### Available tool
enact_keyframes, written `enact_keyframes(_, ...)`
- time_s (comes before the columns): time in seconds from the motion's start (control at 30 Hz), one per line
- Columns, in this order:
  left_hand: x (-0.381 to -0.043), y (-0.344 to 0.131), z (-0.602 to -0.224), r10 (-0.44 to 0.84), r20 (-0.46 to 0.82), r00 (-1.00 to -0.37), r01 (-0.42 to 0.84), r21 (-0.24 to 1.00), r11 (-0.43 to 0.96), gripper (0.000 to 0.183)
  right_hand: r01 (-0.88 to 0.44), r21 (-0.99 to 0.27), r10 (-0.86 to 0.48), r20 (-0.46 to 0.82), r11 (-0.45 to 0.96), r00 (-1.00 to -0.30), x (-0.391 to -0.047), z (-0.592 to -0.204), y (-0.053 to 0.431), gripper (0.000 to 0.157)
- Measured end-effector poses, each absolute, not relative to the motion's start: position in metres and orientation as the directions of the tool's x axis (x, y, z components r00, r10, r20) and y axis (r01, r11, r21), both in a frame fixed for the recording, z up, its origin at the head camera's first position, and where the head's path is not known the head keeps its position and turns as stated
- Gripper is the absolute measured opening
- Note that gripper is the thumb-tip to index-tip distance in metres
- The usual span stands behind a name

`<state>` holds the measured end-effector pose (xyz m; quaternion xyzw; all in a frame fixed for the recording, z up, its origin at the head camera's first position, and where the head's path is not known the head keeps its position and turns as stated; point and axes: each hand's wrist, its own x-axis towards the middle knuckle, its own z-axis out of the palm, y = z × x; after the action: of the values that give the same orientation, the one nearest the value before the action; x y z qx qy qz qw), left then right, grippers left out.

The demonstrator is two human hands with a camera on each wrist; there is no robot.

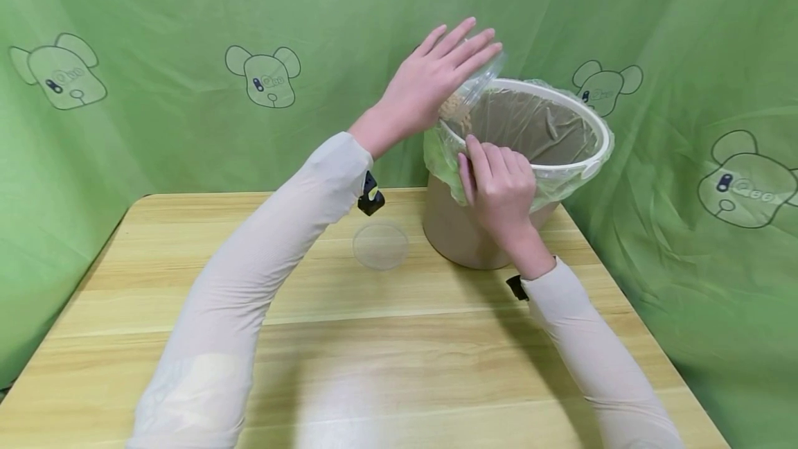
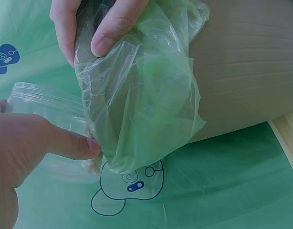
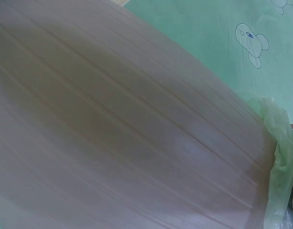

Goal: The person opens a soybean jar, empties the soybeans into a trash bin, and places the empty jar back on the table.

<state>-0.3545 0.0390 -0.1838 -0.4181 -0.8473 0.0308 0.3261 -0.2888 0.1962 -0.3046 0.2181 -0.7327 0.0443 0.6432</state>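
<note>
Near the far left of the bin's rim, my left hand (image 1: 427, 82) holds a clear plastic jar (image 1: 490, 76) tipped on its side. Its fingers stretch over the jar, and in the left wrist view the thumb (image 2: 70, 144) lies along the jar wall. Small beige pieces (image 1: 457, 113) show at the jar's mouth, beside the rim. A grey-brown bin (image 1: 458, 231) stands tilted, lined with a translucent green bag (image 2: 151, 105). My right hand (image 1: 501, 189) grips the bin's near rim over the bag; its fingers curl inward and the thumb stays outside.
A clear round lid (image 1: 380, 247) lies flat on the wooden table (image 1: 374, 359), left of the bin. Green printed curtains (image 1: 349, 12) hang close behind and at both sides. A white ring (image 1: 598, 134) holds the bag around the bin's mouth.
</note>
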Motion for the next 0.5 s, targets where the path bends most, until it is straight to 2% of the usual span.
enact_keyframes(0.5,-0.3531,0.0416,-0.1875,0.749,0.544,-0.377,0.697,-0.366,0.617,0.091,-0.375,0.212,-0.259,0.963,0.902,-0.078,-0.2895,-0.3052,0.1958,0.024)
